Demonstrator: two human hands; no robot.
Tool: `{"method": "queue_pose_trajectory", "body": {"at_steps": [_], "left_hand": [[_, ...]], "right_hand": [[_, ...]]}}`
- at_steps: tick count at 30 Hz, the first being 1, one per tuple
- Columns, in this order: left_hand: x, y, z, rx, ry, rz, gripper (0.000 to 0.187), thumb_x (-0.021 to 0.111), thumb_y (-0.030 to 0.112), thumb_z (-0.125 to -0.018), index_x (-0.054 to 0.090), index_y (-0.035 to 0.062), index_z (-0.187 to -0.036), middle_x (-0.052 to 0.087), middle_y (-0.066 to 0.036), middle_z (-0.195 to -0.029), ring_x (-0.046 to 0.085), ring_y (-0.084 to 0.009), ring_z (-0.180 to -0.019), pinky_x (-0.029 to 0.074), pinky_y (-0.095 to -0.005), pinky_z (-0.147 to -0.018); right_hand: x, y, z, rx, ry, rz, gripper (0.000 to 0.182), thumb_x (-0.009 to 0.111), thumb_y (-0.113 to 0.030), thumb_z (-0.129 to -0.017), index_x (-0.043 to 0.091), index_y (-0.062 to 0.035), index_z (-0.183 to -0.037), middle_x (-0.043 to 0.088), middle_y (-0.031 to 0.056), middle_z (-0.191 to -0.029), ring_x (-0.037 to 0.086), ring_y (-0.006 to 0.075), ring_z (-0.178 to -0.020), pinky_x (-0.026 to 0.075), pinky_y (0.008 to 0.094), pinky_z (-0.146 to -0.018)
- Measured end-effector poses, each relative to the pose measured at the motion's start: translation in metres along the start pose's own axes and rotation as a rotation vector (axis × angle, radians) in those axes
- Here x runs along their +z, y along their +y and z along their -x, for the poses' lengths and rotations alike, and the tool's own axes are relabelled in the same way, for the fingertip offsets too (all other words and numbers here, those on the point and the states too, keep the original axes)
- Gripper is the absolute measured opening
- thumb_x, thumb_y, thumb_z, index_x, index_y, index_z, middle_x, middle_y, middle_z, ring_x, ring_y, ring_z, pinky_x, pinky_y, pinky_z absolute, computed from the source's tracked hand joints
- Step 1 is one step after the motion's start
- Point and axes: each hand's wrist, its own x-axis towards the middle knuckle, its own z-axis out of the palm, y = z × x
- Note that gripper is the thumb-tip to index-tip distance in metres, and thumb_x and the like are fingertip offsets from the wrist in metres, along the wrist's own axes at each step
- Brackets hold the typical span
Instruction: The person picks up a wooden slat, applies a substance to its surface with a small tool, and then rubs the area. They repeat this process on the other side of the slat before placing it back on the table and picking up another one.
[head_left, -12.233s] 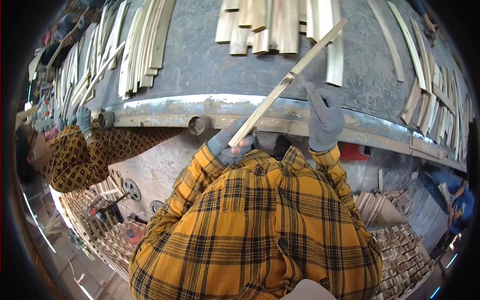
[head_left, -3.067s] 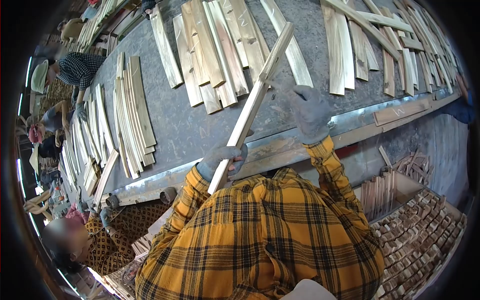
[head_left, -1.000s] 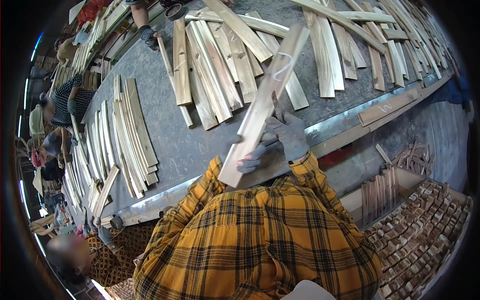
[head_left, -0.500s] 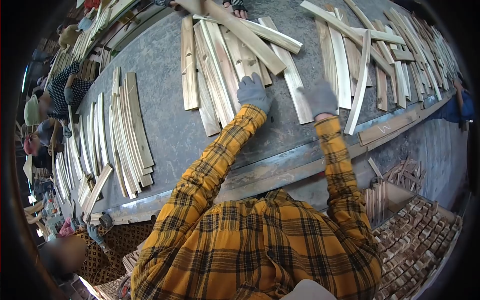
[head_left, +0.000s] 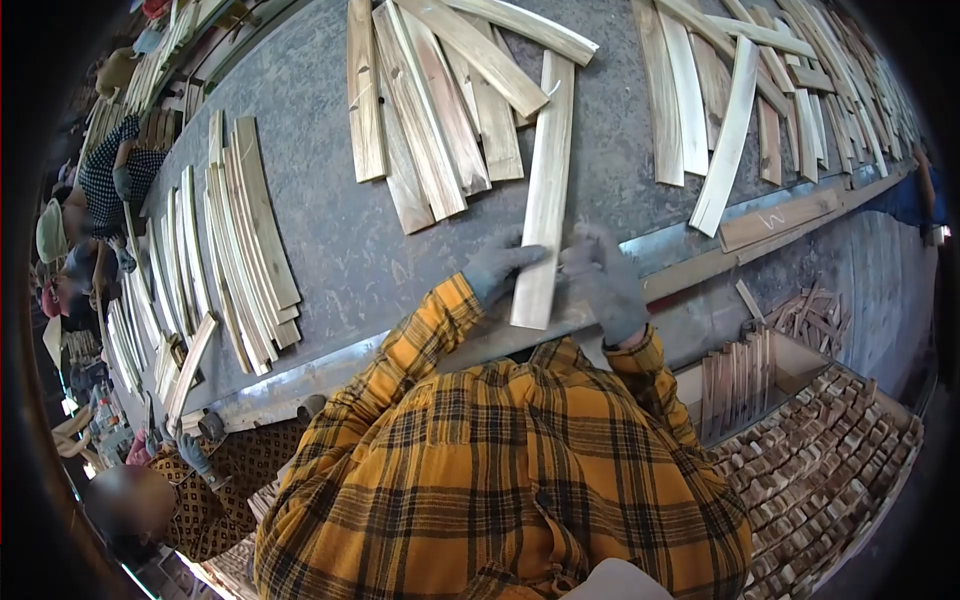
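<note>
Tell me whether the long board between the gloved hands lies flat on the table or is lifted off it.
Cannot tell for certain. The board is gripped at its near end by the left hand and right hand; its far end reaches the planks on the table.

You wear a long-sleeved shirt with a check pattern: the ground is yellow-orange, and dark brown to black stripes cross it in wide and narrow bands, so it looks like a flannel plaid. The sleeves reach down to your wrists, and each one ends in a cuff of the same cloth. Your left hand (head_left: 497, 266) and your right hand (head_left: 604, 280) are both covered by grey knitted work gloves, a little fuzzy, which go under the cuffs.
</note>
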Motion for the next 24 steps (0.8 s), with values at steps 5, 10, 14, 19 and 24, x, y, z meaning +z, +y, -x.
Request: {"method": "queue_pose_trajectory", "body": {"at_steps": [5,10,14,19,24], "left_hand": [[-0.025,0.002,0.072,-0.091,0.085,-0.064,0.075,0.07,0.025,-0.08,0.032,-0.0046,-0.137,0.057,-0.012,-0.113,0.055,-0.0206,-0.101,0.045,-0.0301,-0.088],[-0.017,-0.002,0.111,0.077,0.424,-0.852,0.083,0.075,0.035,-0.074,0.034,0.0076,-0.14,0.06,-0.019,-0.11,0.059,-0.0263,-0.097,0.047,-0.0323,-0.086],[-0.006,0.0,0.121,0.057,0.484,-1.265,0.09,0.076,0.031,-0.069,0.028,0.0182,-0.144,0.058,-0.023,-0.114,0.061,-0.0365,-0.097,0.049,-0.0397,-0.086],[-0.007,0.007,0.123,0.015,0.461,-1.309,0.088,0.071,0.029,-0.069,0.026,0.0211,-0.145,0.059,-0.022,-0.109,0.062,-0.0366,-0.092,0.051,-0.0402,-0.083],[-0.01,0.007,0.119,0.009,0.46,-1.337,0.087,0.068,0.029,-0.069,0.026,0.0241,-0.145,0.059,-0.021,-0.107,0.063,-0.0362,-0.089,0.051,-0.0404,-0.081]], "right_hand": [[-0.019,0.022,-0.019,-0.142,0.17,0.586,0.038,0.052,-0.018,-0.092,0.049,-0.0105,-0.129,0.06,0.0146,-0.093,0.06,0.0275,-0.082,0.048,0.0335,-0.075],[0.011,0.048,-0.026,-0.143,0.237,0.679,0.035,0.053,-0.025,-0.091,0.056,-0.0209,-0.125,0.058,0.0121,-0.094,0.06,0.0317,-0.077,0.049,0.0406,-0.066],[0.021,0.064,-0.023,-0.303,0.279,0.622,0.032,0.06,-0.028,-0.087,0.062,-0.0214,-0.118,0.057,0.0077,-0.085,0.059,0.0254,-0.073,0.049,0.0379,-0.062],[0.032,0.068,-0.031,-0.225,0.344,0.487,0.027,0.064,-0.023,-0.084,0.066,-0.0238,-0.111,0.056,0.0038,-0.081,0.057,0.0209,-0.07,0.047,0.0348,-0.06],[0.032,0.064,-0.034,-0.274,0.285,0.991,0.042,0.059,-0.011,-0.084,0.06,-0.0284,-0.122,0.055,0.0039,-0.084,0.057,0.0222,-0.071,0.048,0.0333,-0.062]]}}
